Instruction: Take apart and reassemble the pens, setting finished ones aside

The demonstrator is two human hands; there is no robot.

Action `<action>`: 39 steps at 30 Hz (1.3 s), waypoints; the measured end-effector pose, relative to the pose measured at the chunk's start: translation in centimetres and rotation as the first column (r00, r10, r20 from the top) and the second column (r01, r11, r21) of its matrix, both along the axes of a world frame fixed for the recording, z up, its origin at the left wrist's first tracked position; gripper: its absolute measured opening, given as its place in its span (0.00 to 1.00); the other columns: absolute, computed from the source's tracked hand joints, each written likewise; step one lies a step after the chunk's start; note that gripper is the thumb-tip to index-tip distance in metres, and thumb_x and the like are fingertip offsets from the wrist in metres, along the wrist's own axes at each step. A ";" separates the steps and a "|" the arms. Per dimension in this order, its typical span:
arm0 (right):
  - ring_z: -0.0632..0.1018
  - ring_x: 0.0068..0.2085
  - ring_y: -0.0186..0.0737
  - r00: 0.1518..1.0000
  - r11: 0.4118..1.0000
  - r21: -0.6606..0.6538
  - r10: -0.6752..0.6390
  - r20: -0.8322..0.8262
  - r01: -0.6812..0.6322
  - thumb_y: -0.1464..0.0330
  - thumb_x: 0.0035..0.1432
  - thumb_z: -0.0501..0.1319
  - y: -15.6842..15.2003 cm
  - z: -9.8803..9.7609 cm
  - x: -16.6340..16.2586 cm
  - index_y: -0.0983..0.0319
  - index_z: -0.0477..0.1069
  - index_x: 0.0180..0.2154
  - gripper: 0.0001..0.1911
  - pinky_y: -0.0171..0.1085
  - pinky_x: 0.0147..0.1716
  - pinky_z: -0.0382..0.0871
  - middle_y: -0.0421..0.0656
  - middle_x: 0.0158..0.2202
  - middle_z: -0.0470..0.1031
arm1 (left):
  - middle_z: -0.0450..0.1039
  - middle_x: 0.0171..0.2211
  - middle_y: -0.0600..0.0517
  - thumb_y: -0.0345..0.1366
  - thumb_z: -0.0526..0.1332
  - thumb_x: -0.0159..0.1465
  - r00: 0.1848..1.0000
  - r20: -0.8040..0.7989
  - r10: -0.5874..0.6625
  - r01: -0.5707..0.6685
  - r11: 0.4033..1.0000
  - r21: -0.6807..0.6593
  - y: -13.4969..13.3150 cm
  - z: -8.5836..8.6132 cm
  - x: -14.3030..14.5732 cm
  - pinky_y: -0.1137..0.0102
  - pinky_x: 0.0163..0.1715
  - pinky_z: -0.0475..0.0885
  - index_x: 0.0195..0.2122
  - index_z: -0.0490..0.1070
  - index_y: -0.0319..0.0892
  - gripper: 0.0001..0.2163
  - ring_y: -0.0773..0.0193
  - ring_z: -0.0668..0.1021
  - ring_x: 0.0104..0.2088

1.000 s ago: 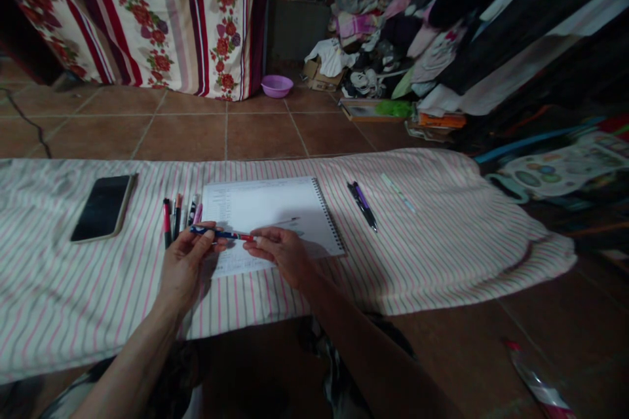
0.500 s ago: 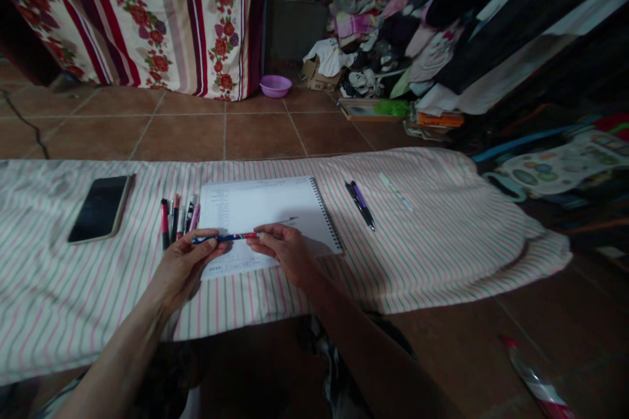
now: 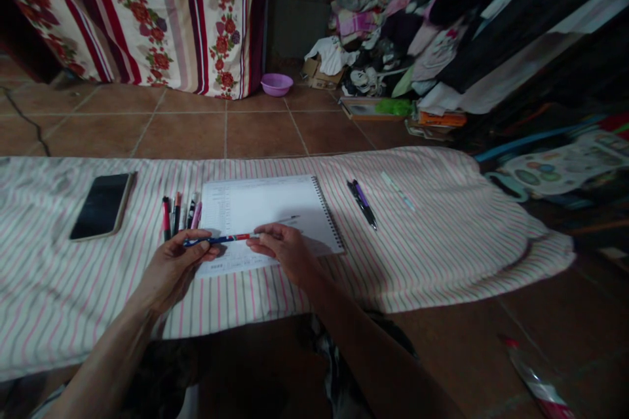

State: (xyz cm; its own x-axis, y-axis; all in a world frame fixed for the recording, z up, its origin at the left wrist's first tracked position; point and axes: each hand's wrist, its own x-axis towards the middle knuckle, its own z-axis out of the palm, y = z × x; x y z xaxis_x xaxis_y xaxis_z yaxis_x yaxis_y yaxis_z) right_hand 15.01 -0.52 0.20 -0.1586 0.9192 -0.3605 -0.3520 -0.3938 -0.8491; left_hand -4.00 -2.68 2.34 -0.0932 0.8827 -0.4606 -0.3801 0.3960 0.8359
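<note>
My left hand (image 3: 189,250) pinches the dark blue end of a slim blue-and-red pen (image 3: 230,238). The fingertips of my right hand (image 3: 281,245) close on its other end, where a pale tip shows. The pen lies level above an open spiral notebook (image 3: 268,193) with white pages and printing along its left side. On the page, a thin dark-tipped stick (image 3: 293,217) lies just beyond my right fingers; I cannot make out its kind. Several pens and markers (image 3: 166,216) rest beside the notebook, close to my left hand.
A striped cloth (image 3: 432,236) covers the low surface. A phone (image 3: 102,206) lies at left; two dark pens (image 3: 362,204) and a pale green pen (image 3: 398,190) lie at right. Beyond are a purple basin (image 3: 276,84) and piled clothes (image 3: 363,23). A bottle (image 3: 535,380) lies on the floor.
My left hand has shifted slightly left, taking the pen with it. More of the pale tip now shows by my right fingers, which have stayed nearly still.
</note>
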 end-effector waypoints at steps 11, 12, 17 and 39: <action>0.80 0.28 0.40 0.986 0.996 0.089 0.016 0.167 -0.031 0.66 0.42 0.65 0.3 -1.2 -0.1 0.66 0.71 0.30 0.12 0.39 0.32 0.76 0.43 0.23 0.78 | 0.77 0.24 0.46 0.27 0.71 0.43 1.000 0.015 -0.018 0.018 1.000 0.006 -0.1 -0.9 -0.8 0.76 0.33 0.75 0.34 0.70 0.36 0.17 0.65 0.80 0.27; 0.80 0.27 0.40 0.985 0.995 0.097 0.015 0.175 -0.032 0.65 0.42 0.64 0.3 -1.2 -0.1 0.66 0.71 0.30 0.12 0.39 0.32 0.76 0.43 0.22 0.78 | 0.77 0.24 0.46 0.28 0.71 0.42 1.000 0.015 -0.018 0.018 1.000 0.009 -0.2 -0.9 -0.9 0.76 0.33 0.75 0.34 0.70 0.36 0.18 0.65 0.80 0.27; 0.80 0.27 0.40 0.977 0.992 0.118 0.028 0.213 -0.054 0.66 0.42 0.63 0.4 -1.3 -0.1 0.65 0.71 0.30 0.11 0.38 0.30 0.76 0.43 0.23 0.78 | 0.77 0.24 0.46 0.31 0.73 0.40 1.000 0.014 -0.023 0.023 1.000 0.021 -0.3 -1.1 -0.9 0.75 0.33 0.75 0.36 0.69 0.37 0.21 0.64 0.80 0.27; 0.80 0.27 0.39 0.980 0.993 0.112 0.003 0.197 -0.026 0.63 0.43 0.65 0.5 -1.7 0.3 0.65 0.72 0.32 0.14 0.40 0.34 0.76 0.43 0.24 0.78 | 0.73 0.22 0.53 0.37 0.68 0.46 0.880 -0.470 -0.070 0.140 0.983 0.117 -0.8 -2.6 -0.8 0.77 0.18 0.66 0.35 0.72 0.40 0.15 0.67 0.73 0.21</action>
